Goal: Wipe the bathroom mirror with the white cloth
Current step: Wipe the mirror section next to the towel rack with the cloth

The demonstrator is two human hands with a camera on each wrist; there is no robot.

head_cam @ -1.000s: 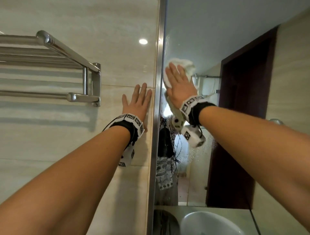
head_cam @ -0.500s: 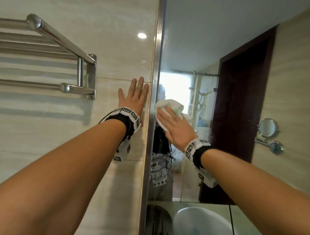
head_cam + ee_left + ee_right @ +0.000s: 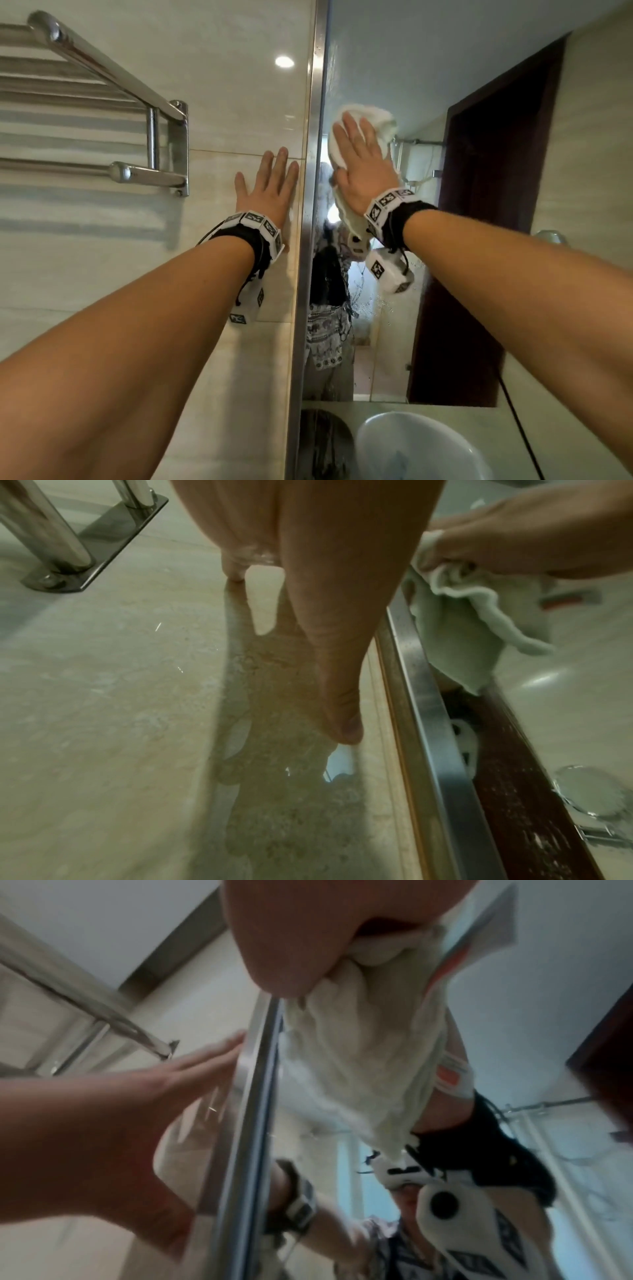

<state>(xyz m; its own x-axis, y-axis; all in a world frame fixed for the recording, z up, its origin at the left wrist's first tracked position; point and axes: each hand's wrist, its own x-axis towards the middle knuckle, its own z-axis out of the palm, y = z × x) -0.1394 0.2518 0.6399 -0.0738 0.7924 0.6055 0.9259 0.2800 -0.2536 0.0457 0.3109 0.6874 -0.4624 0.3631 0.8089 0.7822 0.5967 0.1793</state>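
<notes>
The bathroom mirror [image 3: 445,68] fills the right half of the head view, with water spots low on the glass. My right hand [image 3: 359,154] lies flat on the white cloth [image 3: 380,120], fingers straight, and presses it against the glass near the mirror's upper left edge. The cloth's loose tail [image 3: 455,626] hangs below the palm; in the right wrist view the cloth [image 3: 359,1056] is bunched under the hand. My left hand [image 3: 270,192] rests flat and empty on the tiled wall just left of the steel mirror frame [image 3: 308,240].
A chrome towel rack [image 3: 102,102] juts from the wall at upper left. A white basin [image 3: 411,448] sits below the mirror. The glass reflects a dark door [image 3: 479,205] and a small round wall mirror [image 3: 589,794].
My right hand swept the cloth down the mirror's left edge, then back up to the upper left. The left hand stayed flat on the wall.
</notes>
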